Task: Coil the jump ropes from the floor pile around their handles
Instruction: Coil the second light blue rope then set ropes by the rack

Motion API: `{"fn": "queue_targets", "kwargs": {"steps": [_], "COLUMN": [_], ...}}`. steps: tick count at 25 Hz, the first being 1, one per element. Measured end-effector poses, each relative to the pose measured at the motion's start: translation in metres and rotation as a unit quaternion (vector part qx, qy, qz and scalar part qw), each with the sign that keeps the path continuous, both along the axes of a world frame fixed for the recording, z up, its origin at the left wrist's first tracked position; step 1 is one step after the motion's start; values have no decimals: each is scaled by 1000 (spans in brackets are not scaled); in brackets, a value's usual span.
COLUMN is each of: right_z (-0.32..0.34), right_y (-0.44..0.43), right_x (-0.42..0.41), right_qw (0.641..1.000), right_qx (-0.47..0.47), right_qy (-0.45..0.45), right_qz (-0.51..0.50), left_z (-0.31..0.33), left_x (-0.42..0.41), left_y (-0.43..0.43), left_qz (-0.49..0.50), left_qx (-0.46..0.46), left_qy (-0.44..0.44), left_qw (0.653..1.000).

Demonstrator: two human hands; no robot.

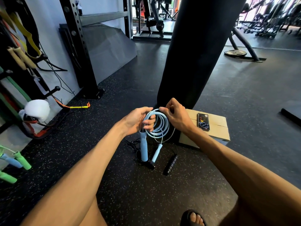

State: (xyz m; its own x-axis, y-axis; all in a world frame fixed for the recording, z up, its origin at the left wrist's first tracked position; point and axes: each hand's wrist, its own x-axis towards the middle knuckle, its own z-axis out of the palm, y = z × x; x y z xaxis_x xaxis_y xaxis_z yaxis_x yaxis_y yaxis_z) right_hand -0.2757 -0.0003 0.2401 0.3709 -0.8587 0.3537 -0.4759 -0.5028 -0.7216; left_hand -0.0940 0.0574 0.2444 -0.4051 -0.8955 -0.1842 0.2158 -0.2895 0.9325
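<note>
Near floor: speckled rubber floor lies bare between the person's legs, below both hands; a sandalled foot sits under the right forearm.

Black jump rope: it lies uncoiled on the floor directly beneath the hands, with its ribbed handle down and to the right.

Hanging handles: the first blue handle hangs straight down from the left hand. The second blue handle dangles lower on a thin loose strand.

Left hand: its fingers curl round the blue rope coil where the loops meet the first handle.

Right hand: thumb and fingertips pinch the top of the coil, just beside the left hand.

Step in hand: judged to be laying the last loops. Match each new loop to the others, feed it flat under the left fingers, and take up the dangling strand before the second handle swings.

Right edge: a cardboard box carrying a phone stands near, beyond the right wrist. A wide outward sweep could clip it.

Ahead: a black punching bag rises just behind the hands, so forward room is short.

Left room: more open floor. Green-handled ropes and a white boxing glove lie well apart from the left hand.
</note>
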Motion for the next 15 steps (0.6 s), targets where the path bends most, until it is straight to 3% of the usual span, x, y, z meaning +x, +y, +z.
{"fn": "queue_targets", "kwargs": {"steps": [5, 8, 11, 13, 15], "right_z": [-16, -27, -31, -30, -27], "right_y": [-7, -5, 2, 5, 8], "right_x": [2, -1, -7, -8, -6], "right_qw": [994, 972, 932, 926, 935], "right_qx": [106, 177, 181, 185, 200], "right_qy": [25, 142, 297, 312, 268], "right_qz": [25, 58, 107, 106, 118], "left_z": [7, 13, 13, 12, 8], "left_x": [2, 15, 31, 34, 35], "left_y": [-3, -9, -15, -19, -25], "left_qz": [83, 182, 278, 332, 391], "left_qx": [13, -3, -23, -29, -45], "left_qy": [202, 289, 280, 249, 192], "left_qw": [976, 940, 919, 909, 899]}}
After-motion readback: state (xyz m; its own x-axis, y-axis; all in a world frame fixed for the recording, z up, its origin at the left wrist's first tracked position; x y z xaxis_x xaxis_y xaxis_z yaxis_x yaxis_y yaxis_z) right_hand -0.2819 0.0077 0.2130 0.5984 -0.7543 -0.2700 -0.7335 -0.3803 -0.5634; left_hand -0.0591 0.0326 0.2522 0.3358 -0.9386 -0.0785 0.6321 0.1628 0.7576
